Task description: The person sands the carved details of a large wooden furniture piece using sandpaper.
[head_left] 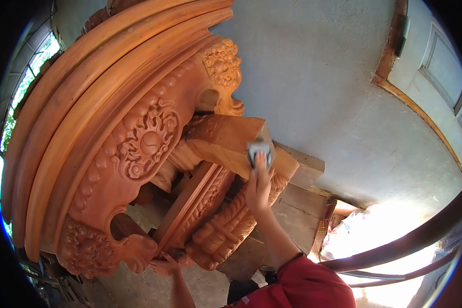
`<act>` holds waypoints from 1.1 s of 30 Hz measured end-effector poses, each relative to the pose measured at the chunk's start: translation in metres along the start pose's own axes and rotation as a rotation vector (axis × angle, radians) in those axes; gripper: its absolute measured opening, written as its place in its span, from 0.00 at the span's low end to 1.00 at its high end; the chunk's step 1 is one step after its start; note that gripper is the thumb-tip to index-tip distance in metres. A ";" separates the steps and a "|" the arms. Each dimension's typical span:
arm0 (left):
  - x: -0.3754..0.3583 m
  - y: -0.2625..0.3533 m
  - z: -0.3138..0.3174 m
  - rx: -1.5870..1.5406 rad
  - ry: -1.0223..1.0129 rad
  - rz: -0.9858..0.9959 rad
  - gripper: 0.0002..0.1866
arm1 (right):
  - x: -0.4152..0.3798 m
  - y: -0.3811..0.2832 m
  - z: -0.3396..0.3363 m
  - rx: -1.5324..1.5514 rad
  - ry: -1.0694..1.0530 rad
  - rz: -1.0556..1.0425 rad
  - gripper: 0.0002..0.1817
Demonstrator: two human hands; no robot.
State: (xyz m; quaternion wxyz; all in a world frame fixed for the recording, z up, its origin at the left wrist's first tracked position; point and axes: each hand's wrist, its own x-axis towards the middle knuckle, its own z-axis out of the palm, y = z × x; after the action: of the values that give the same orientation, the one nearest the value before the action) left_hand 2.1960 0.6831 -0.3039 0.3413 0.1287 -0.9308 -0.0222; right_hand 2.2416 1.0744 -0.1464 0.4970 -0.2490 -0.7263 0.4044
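A large carved wooden piece (151, 143), orange-brown with curved mouldings and floral reliefs, fills the left and middle. My right hand (259, 189) reaches out to a squared wooden block (226, 138) on it. Its fingers press a small grey pad, apparently folded sandpaper (259, 150), against the block's right end; the pad is slightly blurred. Low in the view, my left hand (165, 264) rests with outstretched fingers by the lower carved edge, near a scrolled foot (140, 251). Between the hands lies a carved, rounded end piece (223, 228).
A grey-blue wall (313, 92) rises behind the piece. Wooden boards (300, 205) lie below the block at right. Dark curved bars (400, 251) cross the bright lower right. A pale door panel (444, 66) stands at upper right.
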 end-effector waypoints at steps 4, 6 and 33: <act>-0.002 -0.004 0.011 0.026 0.062 0.023 0.40 | -0.002 0.006 -0.009 -0.140 -0.062 -0.072 0.22; -0.003 -0.008 0.012 0.039 0.025 0.019 0.39 | 0.041 -0.002 -0.012 0.029 -0.011 0.062 0.22; 0.124 0.334 -0.149 -1.217 -0.302 1.197 0.40 | 0.036 -0.003 -0.015 -0.019 -0.111 0.167 0.26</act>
State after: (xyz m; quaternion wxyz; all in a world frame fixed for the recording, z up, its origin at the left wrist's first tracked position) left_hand 2.1258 0.9807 -0.0687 0.1780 -0.5923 -0.7037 -0.3498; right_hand 2.2422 1.1049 -0.1222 0.4183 -0.2907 -0.7331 0.4507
